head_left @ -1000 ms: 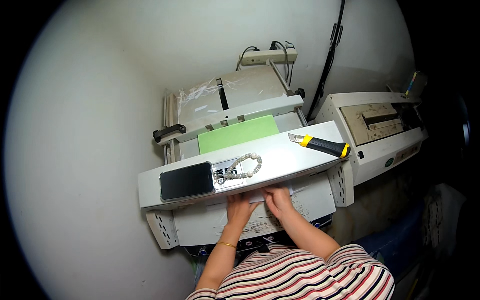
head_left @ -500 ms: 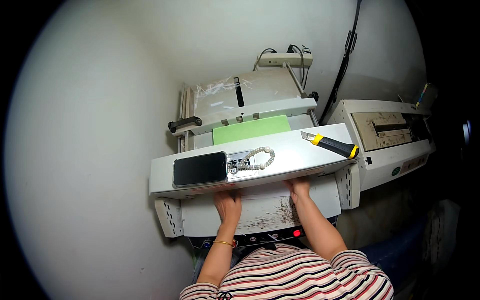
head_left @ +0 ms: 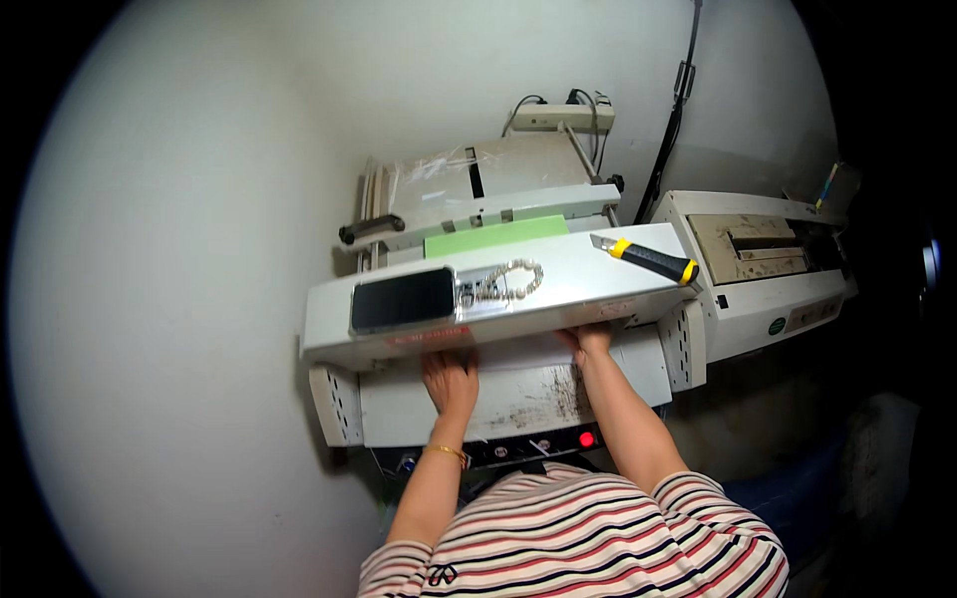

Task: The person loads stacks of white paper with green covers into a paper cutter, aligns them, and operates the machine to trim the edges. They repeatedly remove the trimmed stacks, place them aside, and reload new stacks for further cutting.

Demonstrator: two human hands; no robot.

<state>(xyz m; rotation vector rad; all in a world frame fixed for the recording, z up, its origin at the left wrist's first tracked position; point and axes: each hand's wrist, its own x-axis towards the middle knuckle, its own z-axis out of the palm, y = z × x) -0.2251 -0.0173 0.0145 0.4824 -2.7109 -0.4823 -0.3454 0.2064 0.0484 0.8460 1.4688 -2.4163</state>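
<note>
My left hand (head_left: 452, 384) and right hand (head_left: 593, 342) stand well apart now, either side of the frame's middle; a second ago they nearly met. White paper (head_left: 523, 352) lies between them, just below centre, running partly beneath the machine's pale beam (head_left: 558, 284). That beam hides my fingertips, so I cannot tell whether either grip is wide, narrow or closed on the paper. At lower centre a red lamp (head_left: 586, 439) shows, out of sight a second ago. The dark-screened phone (head_left: 404, 301) and yellow-and-black cutter (head_left: 646, 260) rest atop the beam, as before.
</note>
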